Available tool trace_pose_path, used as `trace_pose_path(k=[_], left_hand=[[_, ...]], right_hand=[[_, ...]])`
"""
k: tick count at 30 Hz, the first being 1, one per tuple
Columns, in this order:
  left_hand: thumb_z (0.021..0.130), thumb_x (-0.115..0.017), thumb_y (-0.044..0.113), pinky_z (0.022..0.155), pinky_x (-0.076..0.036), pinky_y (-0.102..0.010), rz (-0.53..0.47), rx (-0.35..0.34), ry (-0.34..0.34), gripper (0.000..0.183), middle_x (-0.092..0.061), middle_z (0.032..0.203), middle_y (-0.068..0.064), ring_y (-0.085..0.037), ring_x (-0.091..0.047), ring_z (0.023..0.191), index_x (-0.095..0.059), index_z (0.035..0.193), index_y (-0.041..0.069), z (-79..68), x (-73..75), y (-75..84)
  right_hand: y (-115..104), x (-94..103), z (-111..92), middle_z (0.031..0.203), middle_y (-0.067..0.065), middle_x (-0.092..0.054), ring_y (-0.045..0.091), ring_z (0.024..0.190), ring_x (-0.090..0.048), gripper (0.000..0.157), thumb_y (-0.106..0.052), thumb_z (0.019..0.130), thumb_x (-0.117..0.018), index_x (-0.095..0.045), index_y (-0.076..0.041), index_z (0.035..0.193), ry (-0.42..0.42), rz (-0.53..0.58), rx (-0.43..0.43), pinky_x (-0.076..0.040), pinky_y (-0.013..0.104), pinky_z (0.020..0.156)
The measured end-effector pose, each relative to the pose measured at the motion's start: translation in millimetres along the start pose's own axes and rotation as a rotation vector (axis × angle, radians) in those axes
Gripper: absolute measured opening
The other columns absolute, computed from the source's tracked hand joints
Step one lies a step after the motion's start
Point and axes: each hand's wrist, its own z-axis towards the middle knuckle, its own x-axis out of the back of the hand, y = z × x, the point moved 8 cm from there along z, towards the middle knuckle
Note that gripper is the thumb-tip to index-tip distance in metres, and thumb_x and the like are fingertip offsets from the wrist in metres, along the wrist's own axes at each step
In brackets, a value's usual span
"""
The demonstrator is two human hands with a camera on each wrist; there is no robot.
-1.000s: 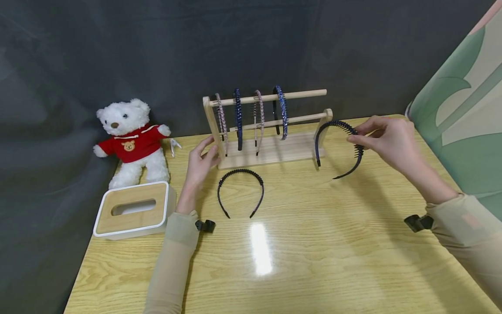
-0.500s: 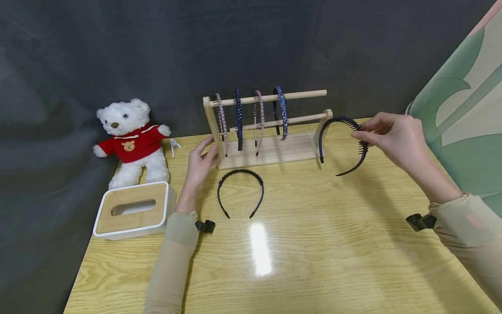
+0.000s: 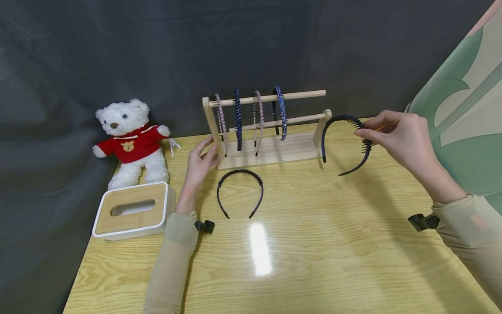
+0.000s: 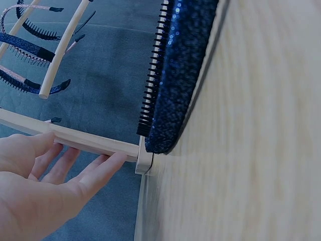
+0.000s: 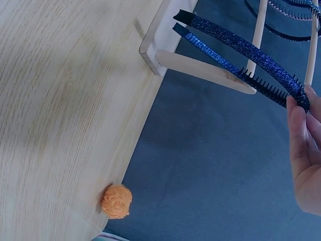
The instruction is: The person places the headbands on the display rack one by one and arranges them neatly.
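Observation:
My right hand pinches a dark blue toothed headband between thumb and fingers, held up beside the right end of the wooden headband rack. In the right wrist view the headband's glittery blue band overlaps the rack's end post. My left hand grips the rack's left upright, thumb on one side and fingers on the other. On the upper rail hang a pink headband, a dark blue one, another pink one and a glittery blue one.
Another dark headband lies on the table before the rack. At left, a white teddy bear in red sits behind a tissue box, near a small white clip. An orange ball-shaped object lies by the table edge.
My right hand has moved the headband to the right and slightly up, farther from the rack's right end. My left hand has stayed at the left upright.

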Motion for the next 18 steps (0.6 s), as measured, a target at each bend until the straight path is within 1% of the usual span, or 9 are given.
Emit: trace_pose_path(k=[8,12,15,18], left_hand=[[0.113,-0.055,0.006,0.112,-0.054,-0.052,0.005,0.01,0.004,0.047,-0.045,0.163,-0.018,-0.048,-0.058,0.134,-0.048,0.159,0.0,0.8,0.4,-1.2],[0.113,-0.054,0.007,0.113,-0.053,-0.054,0.005,0.004,-0.002,0.047,-0.045,0.163,-0.018,-0.047,-0.058,0.135,-0.048,0.159,0.0,1.3,0.6,-1.7],[0.113,-0.054,0.007,0.113,-0.053,-0.056,0.005,-0.003,-0.007,0.047,-0.045,0.162,-0.018,-0.047,-0.057,0.135,-0.048,0.159,0.0,1.2,0.7,-1.4],[0.113,-0.054,0.007,0.112,-0.053,-0.056,0.004,-0.007,-0.008,0.047,-0.045,0.162,-0.018,-0.046,-0.057,0.136,-0.048,0.159,0.0,1.1,0.9,-1.0]], right_hand=[[-1.0,5.2,0.0,0.08,-0.043,-0.064,-0.012,0.062,-0.065,0.02,-0.013,0.087,-0.093,-0.081,-0.002,0.098,0.014,0.005,-0.01,-0.041,0.015,0.043],[-1.6,8.3,0.5,0.077,-0.038,-0.066,-0.013,0.062,-0.065,0.02,-0.012,0.087,-0.092,-0.081,-0.002,0.099,0.022,0.013,-0.009,-0.039,0.014,0.043],[-2.1,10.9,0.8,0.075,-0.035,-0.068,-0.013,0.063,-0.065,0.019,-0.011,0.087,-0.092,-0.081,-0.001,0.1,0.028,0.023,-0.01,-0.041,0.012,0.046],[-2.5,13.1,1.2,0.074,-0.034,-0.068,-0.013,0.064,-0.065,0.019,-0.01,0.087,-0.092,-0.081,-0.001,0.099,0.03,0.025,-0.018,-0.042,0.01,0.048]])
